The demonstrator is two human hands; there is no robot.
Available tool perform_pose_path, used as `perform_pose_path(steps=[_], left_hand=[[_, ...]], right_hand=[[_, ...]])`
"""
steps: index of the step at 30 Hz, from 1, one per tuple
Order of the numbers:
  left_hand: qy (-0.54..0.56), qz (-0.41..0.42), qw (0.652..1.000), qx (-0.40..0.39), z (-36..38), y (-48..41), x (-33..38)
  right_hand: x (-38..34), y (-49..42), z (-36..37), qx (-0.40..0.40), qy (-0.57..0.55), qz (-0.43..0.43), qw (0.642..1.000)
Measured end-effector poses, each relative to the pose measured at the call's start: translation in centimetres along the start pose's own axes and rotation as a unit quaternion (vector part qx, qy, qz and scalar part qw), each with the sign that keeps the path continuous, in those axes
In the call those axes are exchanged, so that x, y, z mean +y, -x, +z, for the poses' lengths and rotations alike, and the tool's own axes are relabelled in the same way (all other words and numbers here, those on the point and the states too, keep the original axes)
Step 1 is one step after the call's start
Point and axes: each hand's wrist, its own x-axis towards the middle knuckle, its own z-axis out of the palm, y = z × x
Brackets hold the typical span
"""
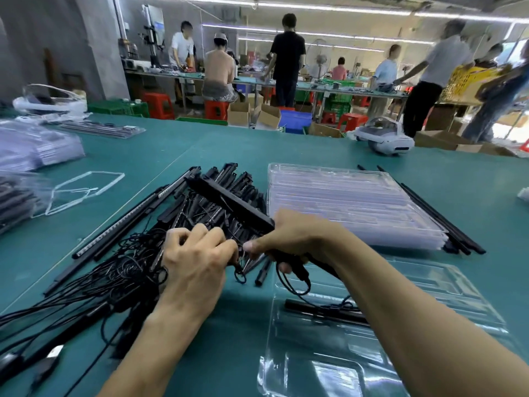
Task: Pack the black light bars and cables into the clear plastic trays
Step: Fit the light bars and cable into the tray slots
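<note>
Below the fingers, one bar is seated in an open clear tray. A cable is apparently pinched by the curled left hand, and a black light bar is gripped by the right hand. Beyond the fingers, a tray stack is set.

Single head-worn wide-angle view, facing forward and down, close above table

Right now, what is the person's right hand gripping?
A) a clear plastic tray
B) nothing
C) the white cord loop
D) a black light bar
D: the right hand has its fingers curled round a black light bar that juts up and left over the pile of bars, beside the stack of clear trays.
</note>
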Motion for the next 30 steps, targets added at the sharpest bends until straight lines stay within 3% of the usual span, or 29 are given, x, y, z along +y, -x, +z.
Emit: perform_pose_path(steps=[2,5,10,13,16,19,22,26,30], left_hand=[[0.003,0.006,1.000,0.024,0.6,0.1,0.3],[0.048,0.065,0.996,0.047,1.5,0.5,1.2],[0.091,0.099,0.991,0.000,1.1,1.0,1.4],[0.081,0.070,0.993,-0.039,0.5,1.0,1.1],[0.075,0.000,0.995,-0.065,0.2,0.6,1.2],[0.064,-0.013,0.994,-0.086,0.0,0.7,1.1],[0.066,-0.017,0.997,-0.029,-0.1,0.8,0.6],[0.099,-0.120,0.988,0.017,-0.5,0.4,-0.7],[0.046,-0.140,0.981,-0.122,0.1,0.6,-0.8]], right_hand=[[-0.2,-0.1,0.5,0.014,-0.037,-0.004,0.999],[-0.4,-0.9,1.1,0.087,-0.178,-0.010,0.980],[-0.9,-2.4,0.4,0.196,-0.336,-0.008,0.921],[-0.9,-2.1,-2.4,0.260,-0.437,-0.027,0.861],[-0.2,-1.2,-4.4,0.279,-0.421,-0.034,0.863],[0.3,-0.6,-5.7,0.284,-0.452,-0.051,0.844],[0.5,-0.2,-6.4,0.286,-0.477,-0.066,0.829],[1.6,0.3,-6.7,0.297,-0.463,-0.072,0.832],[3.6,1.1,-6.9,0.298,-0.398,-0.042,0.867]])
